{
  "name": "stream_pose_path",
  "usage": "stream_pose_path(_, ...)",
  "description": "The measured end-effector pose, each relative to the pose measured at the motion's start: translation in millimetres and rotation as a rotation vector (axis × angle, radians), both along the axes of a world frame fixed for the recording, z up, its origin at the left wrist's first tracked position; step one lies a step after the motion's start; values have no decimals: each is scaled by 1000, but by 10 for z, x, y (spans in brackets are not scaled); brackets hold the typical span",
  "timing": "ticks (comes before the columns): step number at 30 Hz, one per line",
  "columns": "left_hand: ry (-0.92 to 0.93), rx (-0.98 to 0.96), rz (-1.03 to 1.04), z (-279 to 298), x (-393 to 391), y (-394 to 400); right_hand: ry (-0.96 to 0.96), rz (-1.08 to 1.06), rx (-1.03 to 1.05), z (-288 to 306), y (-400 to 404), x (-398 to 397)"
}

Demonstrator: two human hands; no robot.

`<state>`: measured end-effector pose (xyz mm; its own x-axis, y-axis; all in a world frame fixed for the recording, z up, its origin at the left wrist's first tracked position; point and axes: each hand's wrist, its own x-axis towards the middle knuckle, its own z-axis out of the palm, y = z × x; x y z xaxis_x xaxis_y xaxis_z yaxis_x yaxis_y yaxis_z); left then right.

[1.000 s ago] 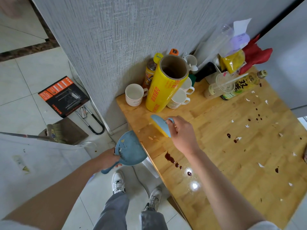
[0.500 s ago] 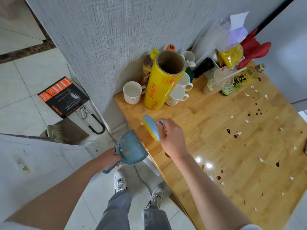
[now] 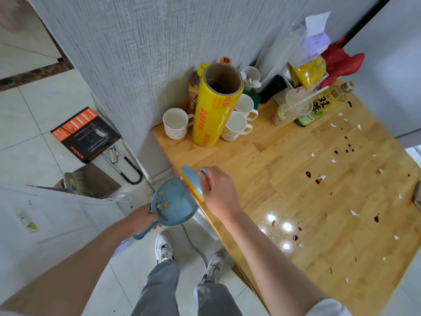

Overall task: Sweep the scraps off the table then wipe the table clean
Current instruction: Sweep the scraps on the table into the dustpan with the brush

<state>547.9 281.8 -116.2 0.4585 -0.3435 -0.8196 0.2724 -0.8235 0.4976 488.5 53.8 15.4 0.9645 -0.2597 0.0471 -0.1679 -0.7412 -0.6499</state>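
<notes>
1. Right hand (image 3: 219,192) clamped round the blue brush (image 3: 193,182), fingers curled on its handle, yellow bristles right at the near-left edge of the wooden table (image 3: 262,169).
2. Left hand (image 3: 142,218) wrapped round the handle of the blue dustpan (image 3: 174,205), held just off that same table edge, below the brush and touching or nearly touching the bristles; hard to tell which.
3. Crumbs and small scraps (image 3: 163,205) already lying in the pan.
4. White paper scraps (image 3: 353,212) scattered across the right half of the table, well apart from the brush.
5. Dark red-brown drops (image 3: 308,174) dotted among them, more near the bright glare patches toward the near edge.
6. Far-left corner crowded: yellow roll of cling film (image 3: 215,110) standing upright, 3 white cups (image 3: 175,123) round its base, an orange bottle (image 3: 193,92) behind.
7. Further right along the wall: a clear plastic cup with a straw (image 3: 296,106), a green-labelled bottle (image 3: 323,103) lying tilted, a red cloth (image 3: 339,62) behind.
8. Down on the tiled floor at left: a black and orange box (image 3: 84,133), a U-shaped lock (image 3: 124,164) beside it.
9. White sneakers (image 3: 164,246) planted on the floor beside the table's near-left edge.
</notes>
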Motion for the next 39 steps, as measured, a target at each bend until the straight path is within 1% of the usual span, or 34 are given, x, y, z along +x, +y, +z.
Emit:
stream_pose_path(2,-2,-5,3,9,-67,-3,16,39,14,-29,85,-95)
stream_pose_path(6,-15,-14,27,43,-205,-6,-31,-106,70,-61,-36,-153)
stream_pose_path(7,-17,-13,29,52,-222,-8,-14,-98,70,-51,-54,-138)
stream_pose_path(9,-26,-3,36,72,-283,-12,40,-13,73,-36,-11,-141)
stream_pose_path(10,-33,-2,48,98,-354,-50,36,7,79,-17,-9,-201)
stream_pose_path(13,-25,-5,131,107,-443,20,-9,-40,118,-30,74,-247)
stream_pose_path(15,-7,-8,190,122,-567,62,27,-5,133,-20,114,-386)
stream_pose_path(17,5,11,219,129,-709,77,60,10,198,-51,112,-558)
stream_pose_path(20,13,53,212,142,-958,51,78,-91,320,-81,-7,-795)
stream_pose_path(22,11,69,197,187,-1138,-12,70,-172,383,-41,-213,-966)
stream_pose_path(26,38,87,153,252,-1509,-174,14,-271,370,72,-915,-1280)
stream_pose_path(29,75,77,107,291,-1787,-360,-30,-409,297,145,-1639,-1520)
stream_pose_path(32,98,82,119,344,-2019,-515,-90,-538,189,181,-2299,-1743)
stream_pose_path(35,113,82,113,376,-2203,-620,-67,-562,108,130,-2731,-1849)
stream_pose_path(39,118,100,99,359,-2358,-726,13,-532,44,-52,-2938,-1859)
